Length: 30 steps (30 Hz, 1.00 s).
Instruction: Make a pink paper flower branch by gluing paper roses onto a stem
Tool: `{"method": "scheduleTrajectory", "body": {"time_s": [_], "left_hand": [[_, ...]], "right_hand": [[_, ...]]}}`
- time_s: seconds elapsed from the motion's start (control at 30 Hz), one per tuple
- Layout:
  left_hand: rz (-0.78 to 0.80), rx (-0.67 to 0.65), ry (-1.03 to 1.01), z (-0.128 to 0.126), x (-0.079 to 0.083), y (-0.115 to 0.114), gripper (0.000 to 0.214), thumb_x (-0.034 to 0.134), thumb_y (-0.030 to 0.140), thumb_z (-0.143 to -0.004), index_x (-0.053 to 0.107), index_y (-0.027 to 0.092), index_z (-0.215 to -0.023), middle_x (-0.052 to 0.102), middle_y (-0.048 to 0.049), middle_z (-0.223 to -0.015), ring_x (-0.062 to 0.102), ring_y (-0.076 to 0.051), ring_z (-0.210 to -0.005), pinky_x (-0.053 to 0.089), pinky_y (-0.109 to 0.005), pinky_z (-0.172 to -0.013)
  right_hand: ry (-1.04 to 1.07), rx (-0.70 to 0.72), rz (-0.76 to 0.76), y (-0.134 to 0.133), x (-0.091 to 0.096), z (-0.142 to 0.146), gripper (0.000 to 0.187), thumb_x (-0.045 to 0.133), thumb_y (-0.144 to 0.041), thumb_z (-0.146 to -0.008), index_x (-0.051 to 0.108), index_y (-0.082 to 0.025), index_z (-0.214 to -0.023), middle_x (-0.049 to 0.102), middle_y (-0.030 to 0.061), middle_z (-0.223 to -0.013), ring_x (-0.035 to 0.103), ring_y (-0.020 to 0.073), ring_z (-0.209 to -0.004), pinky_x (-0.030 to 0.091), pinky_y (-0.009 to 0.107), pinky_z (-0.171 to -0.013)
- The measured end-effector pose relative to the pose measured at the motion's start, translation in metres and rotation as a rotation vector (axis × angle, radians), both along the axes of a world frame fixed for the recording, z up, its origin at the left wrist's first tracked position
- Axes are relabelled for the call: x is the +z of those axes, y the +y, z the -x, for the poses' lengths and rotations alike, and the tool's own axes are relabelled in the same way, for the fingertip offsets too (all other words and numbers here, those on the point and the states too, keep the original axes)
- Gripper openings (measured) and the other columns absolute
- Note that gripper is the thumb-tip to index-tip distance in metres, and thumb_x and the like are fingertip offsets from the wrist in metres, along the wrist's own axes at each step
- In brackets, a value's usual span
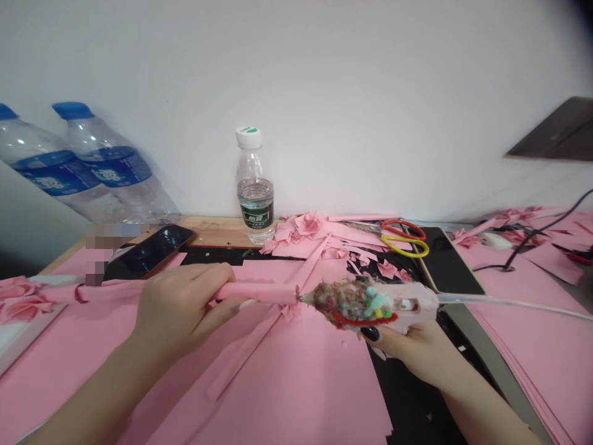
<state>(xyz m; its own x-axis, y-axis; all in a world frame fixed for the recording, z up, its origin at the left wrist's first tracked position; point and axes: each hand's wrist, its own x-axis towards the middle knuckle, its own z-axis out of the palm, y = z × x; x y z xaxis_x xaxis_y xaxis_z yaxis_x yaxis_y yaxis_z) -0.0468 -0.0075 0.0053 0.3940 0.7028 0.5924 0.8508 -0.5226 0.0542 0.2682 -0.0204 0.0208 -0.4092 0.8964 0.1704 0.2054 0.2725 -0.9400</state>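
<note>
My left hand [185,309] is closed round a rolled pink paper stick [257,292] held level above the table. My right hand [414,352] grips a pink hot-glue gun [370,303] whose body is crusted with coloured scraps. The gun's nozzle meets the right end of the paper stick. A clear glue stick [509,303] juts from the gun's back toward the right. Pink paper sheets [296,383] lie under both hands.
A small water bottle [254,185] stands by the wall; two larger blue-capped bottles [92,167] lean at left. A phone [148,250] lies at left. Scissors with red and yellow handles [403,238], a dark tablet [449,259], cables and pink paper flowers [301,225] lie behind.
</note>
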Motion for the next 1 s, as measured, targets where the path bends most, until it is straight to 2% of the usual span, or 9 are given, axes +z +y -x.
{"method": "scheduleTrajectory", "body": {"time_s": [0.23, 0.47, 0.63, 0.83, 1.0], "left_hand": [[-0.015, 0.013, 0.011, -0.001, 0.001, 0.000, 0.045, 0.035, 0.049, -0.100, 0.054, 0.022, -0.071, 0.055, 0.0004, -0.058, 0.052, -0.018, -0.055, 0.032, -0.032, -0.054], [-0.010, 0.018, 0.035, 0.000, -0.001, 0.001, 0.048, 0.035, 0.051, -0.100, 0.056, 0.021, -0.069, 0.056, -0.0006, -0.057, 0.052, -0.018, -0.055, 0.032, -0.032, -0.053], [-0.003, 0.005, 0.027, 0.000, -0.003, 0.000, 0.045, 0.036, 0.049, -0.100, 0.058, 0.020, -0.072, 0.056, -0.0016, -0.058, 0.051, -0.019, -0.055, 0.031, -0.033, -0.053], [0.005, -0.009, 0.026, 0.000, -0.004, 0.000, 0.044, 0.037, 0.049, -0.100, 0.056, 0.020, -0.073, 0.056, -0.0021, -0.059, 0.051, -0.019, -0.056, 0.030, -0.033, -0.054], [0.012, -0.016, 0.023, -0.001, -0.004, 0.001, 0.044, 0.037, 0.051, -0.100, 0.055, 0.021, -0.074, 0.056, -0.0016, -0.059, 0.050, -0.019, -0.056, 0.030, -0.033, -0.054]], "right_hand": [[0.036, 0.015, 0.018, 0.000, 0.008, 0.005, 0.035, 0.071, -0.043, -0.085, 0.056, -0.020, -0.062, 0.045, -0.0042, -0.054, 0.049, 0.0126, -0.052, 0.049, 0.025, -0.054], [0.001, 0.009, 0.001, 0.000, 0.010, 0.006, 0.034, 0.070, -0.047, -0.085, 0.060, -0.021, -0.065, 0.048, -0.0023, -0.054, 0.051, 0.0142, -0.053, 0.049, 0.024, -0.050], [-0.009, 0.018, -0.007, 0.000, 0.009, 0.006, 0.045, 0.062, -0.057, -0.087, 0.057, -0.022, -0.060, 0.044, -0.0023, -0.051, 0.049, 0.0147, -0.052, 0.051, 0.027, -0.054], [0.031, 0.022, 0.002, 0.000, 0.008, 0.005, 0.040, 0.068, -0.048, -0.086, 0.058, -0.022, -0.058, 0.045, -0.0027, -0.052, 0.054, 0.0160, -0.058, 0.052, 0.028, -0.060], [0.037, -0.017, -0.004, -0.001, 0.005, 0.004, 0.041, 0.064, -0.052, -0.088, 0.059, -0.021, -0.062, 0.046, -0.0016, -0.053, 0.055, 0.0168, -0.060, 0.051, 0.027, -0.056]]}}
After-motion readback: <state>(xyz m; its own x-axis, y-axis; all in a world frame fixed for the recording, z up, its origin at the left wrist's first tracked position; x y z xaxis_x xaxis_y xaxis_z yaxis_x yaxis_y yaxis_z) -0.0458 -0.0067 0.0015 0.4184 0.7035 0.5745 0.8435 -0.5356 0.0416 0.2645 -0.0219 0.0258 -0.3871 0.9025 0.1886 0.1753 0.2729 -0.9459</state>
